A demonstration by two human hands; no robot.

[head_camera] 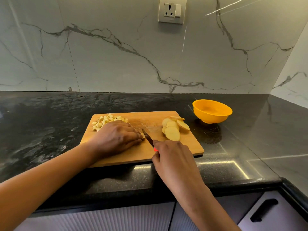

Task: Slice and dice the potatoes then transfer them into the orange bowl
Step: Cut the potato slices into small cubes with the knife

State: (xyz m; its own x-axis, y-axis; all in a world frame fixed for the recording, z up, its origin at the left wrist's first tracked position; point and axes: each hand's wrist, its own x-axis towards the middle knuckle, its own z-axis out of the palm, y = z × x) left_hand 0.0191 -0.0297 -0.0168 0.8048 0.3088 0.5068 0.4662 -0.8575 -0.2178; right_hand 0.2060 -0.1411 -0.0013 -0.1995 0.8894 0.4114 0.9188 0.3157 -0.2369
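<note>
A wooden cutting board (pixel 188 144) lies on the black counter. Diced potato pieces (pixel 106 121) are heaped at its far left corner. Several round potato slices (pixel 173 129) lie overlapping at its right side. My left hand (pixel 116 137) covers a small piece of potato (pixel 143 135) mid-board, fingers curled down over it, only its tip showing. My right hand (pixel 170 157) grips a knife by its red handle (pixel 155 149); the blade (pixel 147 136) rests against the potato piece at my left fingertips. The orange bowl (pixel 212 110) stands empty to the right of the board.
The black stone counter (pixel 50 127) runs left and right, turning a corner at the far right. A marble wall with a socket (pixel 172 10) rises behind. Cabinet fronts with a black handle (pixel 264 210) sit below the counter edge.
</note>
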